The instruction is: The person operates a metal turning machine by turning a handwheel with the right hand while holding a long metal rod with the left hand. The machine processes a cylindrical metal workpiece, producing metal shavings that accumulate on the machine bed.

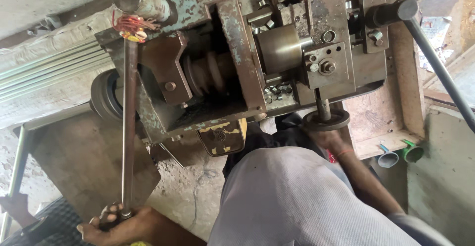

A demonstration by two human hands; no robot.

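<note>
A worn, rusty metal machine (pixel 237 53) with chipped blue-green paint fills the upper half of the head view. My left hand (pixel 121 223) is wrapped around the lower end of a long steel lever rod (pixel 129 127) that runs up to the machine's top left, where red thread (pixel 131 26) is tied. My right hand (pixel 329 138) reaches under a dark round handwheel (pixel 326 120) on a short vertical shaft and grips it from below. Several small metal rings (pixel 274 91) lie loose on the machine.
A long dark bar (pixel 440 68) slants down the right side. Two short pipe ends, blue and green (pixel 401 154), lie by a wooden tray edge (pixel 391 142). A black pulley (pixel 104 95) sits at the machine's left. My grey-clothed knee (pixel 292 201) is in front.
</note>
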